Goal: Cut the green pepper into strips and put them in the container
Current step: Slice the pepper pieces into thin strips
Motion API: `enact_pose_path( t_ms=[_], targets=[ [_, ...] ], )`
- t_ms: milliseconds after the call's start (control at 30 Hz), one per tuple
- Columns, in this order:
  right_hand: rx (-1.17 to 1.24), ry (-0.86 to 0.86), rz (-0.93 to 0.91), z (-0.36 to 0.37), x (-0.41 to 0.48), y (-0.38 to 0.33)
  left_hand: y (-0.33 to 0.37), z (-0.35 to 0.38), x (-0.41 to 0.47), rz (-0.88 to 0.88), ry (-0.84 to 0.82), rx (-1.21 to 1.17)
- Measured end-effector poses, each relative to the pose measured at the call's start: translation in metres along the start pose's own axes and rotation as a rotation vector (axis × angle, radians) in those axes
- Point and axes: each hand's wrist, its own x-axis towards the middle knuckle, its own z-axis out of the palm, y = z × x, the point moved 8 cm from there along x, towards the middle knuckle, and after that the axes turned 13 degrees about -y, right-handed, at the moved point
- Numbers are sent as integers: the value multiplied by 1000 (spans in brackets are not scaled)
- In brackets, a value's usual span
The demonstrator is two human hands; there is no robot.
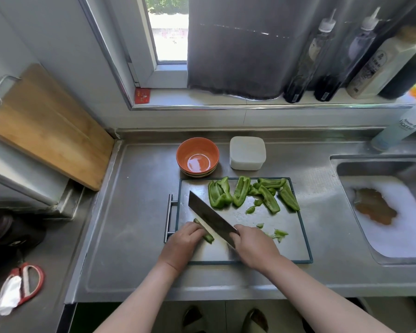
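Note:
A steel cutting board (pixel 293 239) lies on the counter. My left hand (pixel 183 243) holds down a green pepper piece (pixel 208 237) at the board's near left. My right hand (pixel 252 246) grips the handle of a dark cleaver (pixel 208 216), whose blade lies against that piece. Several larger pepper pieces (pixel 240 194) lie along the board's far edge, and small scraps (pixel 277 233) sit right of my right hand. Behind the board stand an orange bowl (pixel 197 156) and a white square container (pixel 247 153).
A sink (pixel 382 212) with foamy water is on the right. A wooden board (pixel 46 126) leans at the back left. Bottles (pixel 317 58) stand on the window sill. Red scissors (pixel 27 282) lie at the lower left.

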Motion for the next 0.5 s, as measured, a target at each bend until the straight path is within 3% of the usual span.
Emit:
enact_pose_path(
  t_ms=[200,333,500],
  targets=[
    [111,115,-24,-45,-10,5,-37,-25,18,-235,73,-193],
    [201,168,-20,-65,-10,13,-24,-37,33,-288,122,-163],
    [265,216,7,-63,-13,26,4,-9,52,-382,-78,-82]
  ],
)
